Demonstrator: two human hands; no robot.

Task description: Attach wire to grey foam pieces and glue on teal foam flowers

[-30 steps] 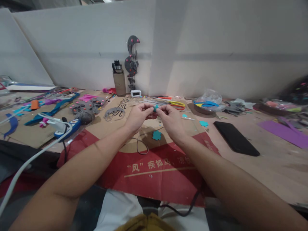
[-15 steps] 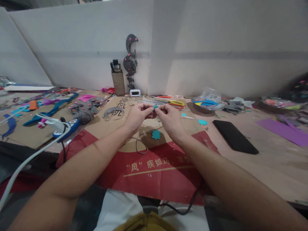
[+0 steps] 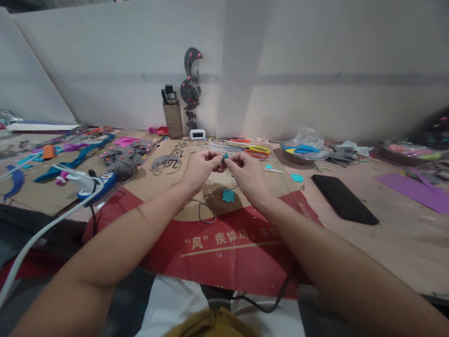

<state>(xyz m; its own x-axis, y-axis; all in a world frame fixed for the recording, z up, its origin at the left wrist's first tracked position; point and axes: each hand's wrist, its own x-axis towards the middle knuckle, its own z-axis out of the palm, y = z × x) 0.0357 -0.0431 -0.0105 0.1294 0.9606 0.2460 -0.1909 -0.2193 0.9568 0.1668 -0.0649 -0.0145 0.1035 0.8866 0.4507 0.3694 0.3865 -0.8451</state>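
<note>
Between the fingertips of both hands is a small teal felt piece (image 3: 225, 156), mostly covered by the fingers. My left hand (image 3: 202, 169) pinches it from the left, and my right hand (image 3: 246, 174) pinches it from the right. Both hands are raised over the cardboard sheet (image 3: 224, 267). Below them lies a teal flower-shaped cutout (image 3: 228, 195) on the cardboard. A thin grey cord (image 3: 206, 222) loops beside that cutout, toward the left. Scissors with yellow and red handles (image 3: 257, 151) rest just behind my right hand.
A black phone (image 3: 343, 199) lies to the right, near a teal scrap (image 3: 297, 178). At the back stand a bottle (image 3: 173, 119) and a small white clock (image 3: 197, 135). A power strip (image 3: 100, 185) with a white cable and grey felt pieces (image 3: 126, 157) are at left.
The small teal piece has turned and shifted slightly between the fingertips. Both hands stay pinched in nearly the same place; the whole view has moved a little.
</note>
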